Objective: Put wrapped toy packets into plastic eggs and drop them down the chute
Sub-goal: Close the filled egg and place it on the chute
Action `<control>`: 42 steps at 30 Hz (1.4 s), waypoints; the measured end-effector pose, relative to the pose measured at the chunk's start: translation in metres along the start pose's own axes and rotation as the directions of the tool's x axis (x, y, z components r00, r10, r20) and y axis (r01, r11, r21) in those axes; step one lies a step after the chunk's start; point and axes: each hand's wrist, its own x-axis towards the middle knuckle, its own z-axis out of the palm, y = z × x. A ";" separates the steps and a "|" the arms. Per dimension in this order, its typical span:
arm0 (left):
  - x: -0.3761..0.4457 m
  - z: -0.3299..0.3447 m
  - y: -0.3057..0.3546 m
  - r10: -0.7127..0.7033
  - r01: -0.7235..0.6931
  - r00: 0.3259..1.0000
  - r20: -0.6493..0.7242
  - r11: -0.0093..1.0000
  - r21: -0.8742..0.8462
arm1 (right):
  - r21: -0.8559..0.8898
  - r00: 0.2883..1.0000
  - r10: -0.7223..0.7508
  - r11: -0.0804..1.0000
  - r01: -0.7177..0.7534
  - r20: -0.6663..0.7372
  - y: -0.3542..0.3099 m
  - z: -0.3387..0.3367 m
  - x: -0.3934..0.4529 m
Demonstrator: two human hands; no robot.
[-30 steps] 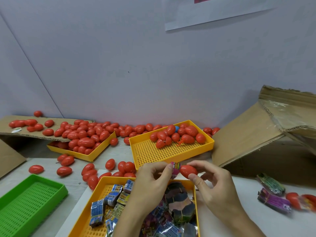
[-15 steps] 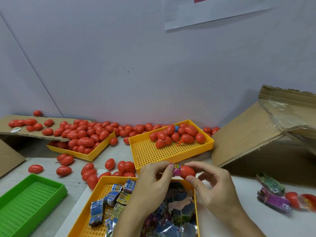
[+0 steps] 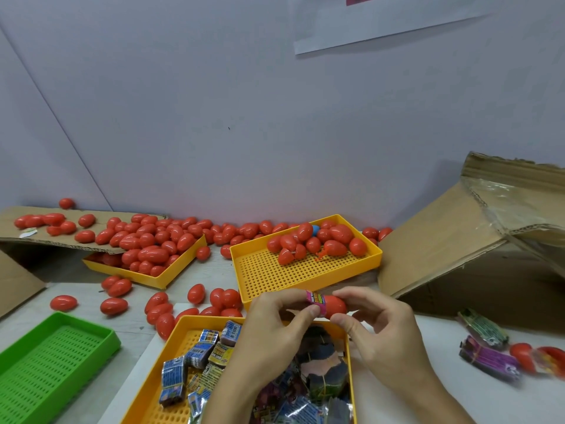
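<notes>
My left hand (image 3: 272, 328) pinches a pink wrapped toy packet (image 3: 315, 300) between thumb and fingers. My right hand (image 3: 379, 335) grips a red plastic egg half (image 3: 335, 306). The packet's end sits in the mouth of the egg half, above the near yellow tray (image 3: 180, 332) of wrapped packets. A cardboard chute (image 3: 434, 240) slopes up at the right.
A yellow tray (image 3: 308, 276) with red eggs lies just beyond my hands. Another yellow tray (image 3: 143, 275) full of eggs sits at back left under a cardboard flap. Loose eggs scatter on the table. A green tray (image 3: 55, 359) is at left; packets (image 3: 486, 359) lie at right.
The two hands came together: the packet and the egg half were apart a second ago, and now the packet is pushed into the egg half.
</notes>
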 end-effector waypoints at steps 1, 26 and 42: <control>0.000 0.000 0.000 -0.007 0.007 1.000 -0.007 1.000 -0.003 | 0.007 1.000 0.001 1.000 -0.001 0.000 0.000 0.000 0.000; 0.000 0.000 0.002 -0.015 0.013 0.997 -0.073 1.000 -0.022 | 0.037 0.998 0.064 0.997 -0.064 -0.009 0.001 -0.001 0.001; 0.003 0.001 -0.003 0.007 -0.011 1.000 -0.022 0.983 -0.183 | 0.070 0.995 0.095 0.993 -0.092 -0.036 0.000 -0.001 0.002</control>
